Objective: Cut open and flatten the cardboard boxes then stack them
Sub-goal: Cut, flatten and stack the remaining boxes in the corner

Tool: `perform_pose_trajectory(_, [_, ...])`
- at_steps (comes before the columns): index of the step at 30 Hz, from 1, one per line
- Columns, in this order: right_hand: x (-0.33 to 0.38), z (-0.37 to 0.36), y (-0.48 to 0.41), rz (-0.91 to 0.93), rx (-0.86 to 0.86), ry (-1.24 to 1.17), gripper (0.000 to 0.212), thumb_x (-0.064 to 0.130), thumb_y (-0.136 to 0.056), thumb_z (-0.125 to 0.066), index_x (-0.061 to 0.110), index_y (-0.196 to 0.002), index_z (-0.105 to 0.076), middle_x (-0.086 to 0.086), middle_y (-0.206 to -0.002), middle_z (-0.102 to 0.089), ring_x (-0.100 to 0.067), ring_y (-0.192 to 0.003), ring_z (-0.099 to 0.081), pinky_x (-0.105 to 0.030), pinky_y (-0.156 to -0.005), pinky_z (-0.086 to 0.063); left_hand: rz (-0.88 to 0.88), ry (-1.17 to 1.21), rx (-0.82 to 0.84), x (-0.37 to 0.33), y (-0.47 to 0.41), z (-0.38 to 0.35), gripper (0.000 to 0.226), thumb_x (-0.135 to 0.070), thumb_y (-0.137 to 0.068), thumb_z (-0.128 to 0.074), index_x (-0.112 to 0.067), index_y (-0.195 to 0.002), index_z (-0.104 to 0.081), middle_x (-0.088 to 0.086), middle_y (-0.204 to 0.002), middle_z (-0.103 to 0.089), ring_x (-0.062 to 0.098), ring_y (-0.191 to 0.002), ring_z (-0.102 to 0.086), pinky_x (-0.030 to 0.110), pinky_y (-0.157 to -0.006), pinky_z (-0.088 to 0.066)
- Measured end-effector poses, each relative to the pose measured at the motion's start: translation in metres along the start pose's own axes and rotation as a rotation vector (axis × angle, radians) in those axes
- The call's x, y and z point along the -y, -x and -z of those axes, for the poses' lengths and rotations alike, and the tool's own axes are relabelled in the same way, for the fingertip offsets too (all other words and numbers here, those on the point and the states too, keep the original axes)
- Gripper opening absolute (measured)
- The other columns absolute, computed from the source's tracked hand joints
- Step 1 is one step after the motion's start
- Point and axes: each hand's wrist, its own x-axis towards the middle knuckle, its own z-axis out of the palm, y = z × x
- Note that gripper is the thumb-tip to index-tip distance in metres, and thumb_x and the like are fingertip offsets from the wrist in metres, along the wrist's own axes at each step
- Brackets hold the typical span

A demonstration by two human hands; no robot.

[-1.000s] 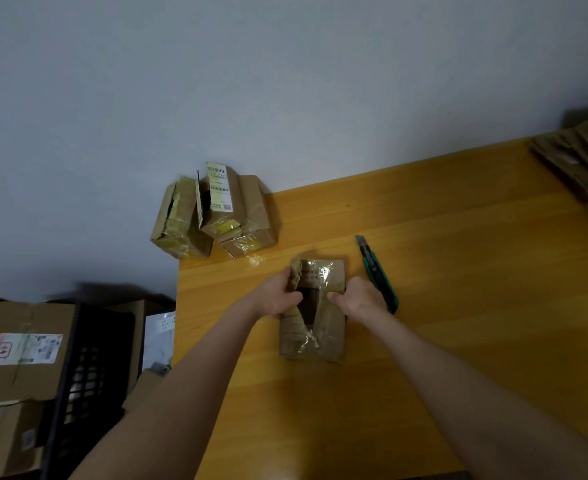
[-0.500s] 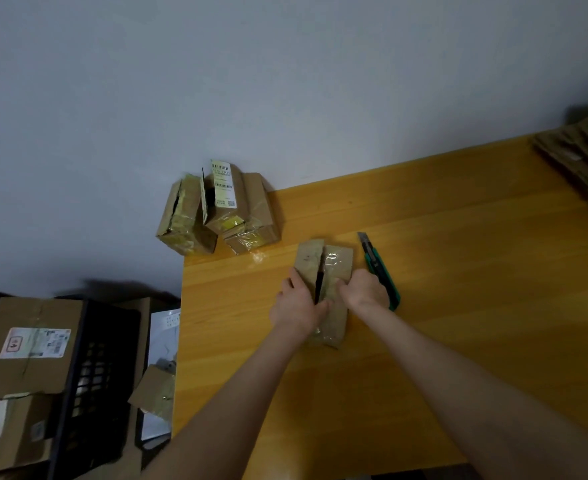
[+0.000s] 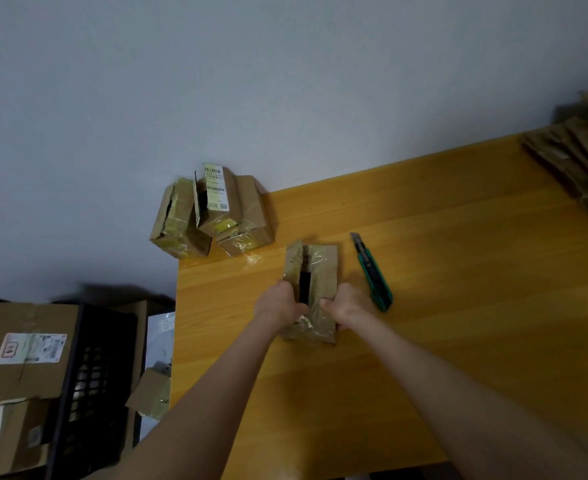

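Box (image 3: 323,271): left hand (image 3: 278,304) and right hand (image 3: 346,306) each gripped 1 cut edge; knife (image 3: 372,271) lay apart at 3 o'clock.

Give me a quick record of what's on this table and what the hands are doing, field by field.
in hand: small box, slit open along its top
left hand: grips the slit's left edge
right hand: grips the slit's right edge
cutter: green utility knife, lying on the table right of the box, untouched
waiting: pile of taped boxes at the table's far left corner
done: flattened cardboard stack at the far right
beside table: black crate, left
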Motion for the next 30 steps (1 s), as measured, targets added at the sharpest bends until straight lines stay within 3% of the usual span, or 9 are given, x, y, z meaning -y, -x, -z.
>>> perform_pose_trajectory(3, [-0.002,-0.002,-0.002,0.002,-0.009,0.003,0.020,0.038,-0.093,-0.059,0.019,-0.098,-0.064,0.002,-0.085,-0.063,-0.013,-0.059,-0.062,-0.023,-0.046,-0.044,-0.041,0.029,0.055,0.003,0.001,0.007,0.027,-0.026,-0.088,-0.061,-0.010,-0.107,-0.050,0.008,-0.105,-0.057,0.024,-0.091,-0.055,0.033,-0.073,-0.048])
perform_pose_trajectory(5, [-0.004,-0.003,-0.004,-0.005,-0.019,-0.021,0.019,0.037,-0.092,-0.060,0.020,-0.098,-0.063,0.003,-0.083,-0.062,-0.011,-0.059,-0.062,-0.024,-0.050,-0.050,-0.046,0.150,0.107,0.007,0.001,0.011,0.030,-0.020,-0.089,-0.060,-0.007,-0.115,-0.051,0.011,-0.110,-0.058,0.027,-0.096,-0.058,0.036,-0.076,-0.054])
perform_pose_trajectory(7, [-0.006,-0.004,-0.007,-0.006,-0.014,-0.027,0.018,0.036,-0.092,-0.061,0.019,-0.098,-0.062,0.001,-0.091,-0.067,-0.011,-0.062,-0.062,-0.025,-0.056,-0.055,-0.033,0.353,0.159,0.018,0.003,0.018,0.032,-0.010,-0.091,-0.055,-0.002,-0.122,-0.051,0.015,-0.113,-0.058,0.032,-0.099,-0.061,0.041,-0.076,-0.058])
perform_pose_trajectory(11, [-0.007,-0.006,-0.009,0.005,0.023,-0.073,0.024,0.035,-0.091,-0.062,0.018,-0.108,-0.061,-0.002,-0.108,-0.066,-0.012,-0.065,-0.058,-0.021,-0.048,-0.049,-0.029,0.521,0.178,0.028,0.005,0.023,0.028,-0.005,-0.095,-0.047,0.002,-0.121,-0.054,0.019,-0.114,-0.062,0.036,-0.105,-0.061,0.046,-0.084,-0.056])
perform_pose_trajectory(14, [-0.006,-0.001,-0.011,0.007,0.036,-0.044,0.024,0.037,-0.092,-0.060,0.017,-0.105,-0.059,-0.003,-0.109,-0.065,-0.013,-0.066,-0.056,-0.028,-0.061,-0.058,-0.032,0.594,0.188,0.025,0.007,0.024,0.023,-0.003,-0.095,-0.043,0.000,-0.115,-0.055,0.018,-0.107,-0.061,0.034,-0.100,-0.061,0.047,-0.087,-0.054])
perform_pose_trajectory(18, [-0.004,0.004,-0.012,0.023,0.090,-0.056,0.037,0.035,-0.092,-0.060,0.016,-0.124,-0.056,-0.006,-0.119,-0.063,-0.018,-0.077,-0.062,-0.033,-0.073,-0.059,-0.024,0.784,0.276,0.046,0.009,0.026,0.022,0.007,-0.091,-0.043,0.000,-0.109,-0.054,0.020,-0.099,-0.062,0.034,-0.092,-0.062,0.050,-0.092,-0.050])
perform_pose_trajectory(25, [-0.005,0.006,-0.007,0.022,0.105,-0.166,0.039,0.031,-0.092,-0.061,0.022,-0.130,-0.055,-0.005,-0.121,-0.063,-0.023,-0.095,-0.063,-0.029,-0.064,-0.057,-0.016,1.169,0.288,0.064,0.013,0.021,0.024,0.011,-0.094,-0.042,0.003,-0.113,-0.053,0.004,-0.069,-0.066,0.012,-0.058,-0.064,0.027,-0.061,-0.059])
perform_pose_trajectory(28, [-0.005,0.006,-0.006,0.013,0.115,-0.176,0.038,0.033,-0.093,-0.060,0.021,-0.128,-0.055,-0.005,-0.119,-0.062,-0.024,-0.097,-0.062,-0.027,-0.058,-0.053,0.015,1.029,0.174,0.055,0.013,0.021,0.028,0.004,-0.095,-0.046,0.001,-0.121,-0.053,0.007,-0.082,-0.065,0.012,-0.063,-0.066,0.025,-0.056,-0.057])
perform_pose_trajectory(30, [-0.001,0.007,-0.006,0.006,0.102,-0.124,0.032,0.039,-0.095,-0.054,0.018,-0.120,-0.058,-0.004,-0.110,-0.064,-0.021,-0.087,-0.062,-0.030,-0.062,-0.055,0.035,0.922,0.104,0.047,0.011,0.021,0.033,-0.010,-0.098,-0.048,-0.001,-0.130,-0.050,0.008,-0.095,-0.064,0.017,-0.077,-0.066,0.035,-0.070,-0.059])
